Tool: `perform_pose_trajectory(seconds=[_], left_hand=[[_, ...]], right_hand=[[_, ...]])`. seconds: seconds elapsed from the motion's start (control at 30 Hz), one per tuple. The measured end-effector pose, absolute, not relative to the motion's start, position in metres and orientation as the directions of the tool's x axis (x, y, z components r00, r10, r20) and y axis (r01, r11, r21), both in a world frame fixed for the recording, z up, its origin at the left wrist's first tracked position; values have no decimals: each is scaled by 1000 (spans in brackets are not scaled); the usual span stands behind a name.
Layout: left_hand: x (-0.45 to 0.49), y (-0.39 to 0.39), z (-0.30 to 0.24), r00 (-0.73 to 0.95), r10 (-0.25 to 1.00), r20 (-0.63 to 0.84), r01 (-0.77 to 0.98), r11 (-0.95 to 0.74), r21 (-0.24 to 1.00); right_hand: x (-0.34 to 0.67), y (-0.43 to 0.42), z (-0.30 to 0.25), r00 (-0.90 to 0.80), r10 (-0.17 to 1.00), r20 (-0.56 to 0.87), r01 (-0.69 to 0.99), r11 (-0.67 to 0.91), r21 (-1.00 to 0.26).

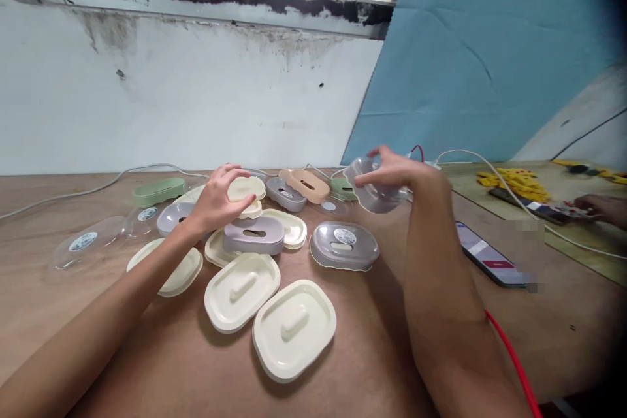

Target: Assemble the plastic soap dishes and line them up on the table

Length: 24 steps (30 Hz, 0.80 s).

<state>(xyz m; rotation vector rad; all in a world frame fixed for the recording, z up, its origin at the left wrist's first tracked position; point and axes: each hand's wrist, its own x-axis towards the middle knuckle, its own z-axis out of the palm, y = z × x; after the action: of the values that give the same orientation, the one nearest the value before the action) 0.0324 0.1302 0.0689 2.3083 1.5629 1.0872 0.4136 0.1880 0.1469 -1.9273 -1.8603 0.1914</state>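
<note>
A translucent grey dish [378, 201] was gripped by the right hand [393, 168] above the worktop [367, 346]; the left hand [219, 199] was held loosely spread beside cream trays [249, 188].

We note smooth, glossy plastic in the cream trays [294, 333] and satin-looking plastic in the lilac cover [253, 245]; the clear shell [378, 199] appears transparent, shiny plastic. We see a smooth, wood-like tabletop [369, 366], a stained, painted wall [220, 95] and a creased, matt blue sheet [470, 72].
</note>
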Motion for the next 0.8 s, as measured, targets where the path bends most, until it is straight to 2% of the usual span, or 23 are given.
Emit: perform_pose_trajectory(seconds=[0.03,0.1,0.17,0.23,0.37,0.5,0.6,0.67,0.73,0.8], left_hand=[[37,126,73,233,870,434,668,-468,579],[46,118,78,350,889,295,444,-435,784],[51,112,81,454,869,194,251,-334,908],[50,109,79,502,851,156,162,-269,949],[37,112,68,504,857,112,122,-199,972],[28,122,59,439,883,166,28,-198,980],[23,128,58,418,890,179,32,-211,977],[20,131,59,395,902,173,60,-213,975],[16,132,60,366,913,178,77,-220,972],[12,134,62,353,918,182,87,-226,970]], right_hand=[[399,181,156,-5,995,96,882,49,-469],[363,164,168,-323,946,35,744,276,-609],[324,147,170,-607,794,29,560,454,-693],[292,134,165,-756,654,26,436,533,-725],[264,127,151,-742,665,89,475,614,-631],[266,143,141,-757,631,172,396,651,-647],[273,163,135,-771,626,119,346,567,-747],[279,176,128,-743,664,82,344,484,-805],[285,188,117,-669,739,72,386,429,-817],[290,196,106,-599,796,92,455,433,-778]])
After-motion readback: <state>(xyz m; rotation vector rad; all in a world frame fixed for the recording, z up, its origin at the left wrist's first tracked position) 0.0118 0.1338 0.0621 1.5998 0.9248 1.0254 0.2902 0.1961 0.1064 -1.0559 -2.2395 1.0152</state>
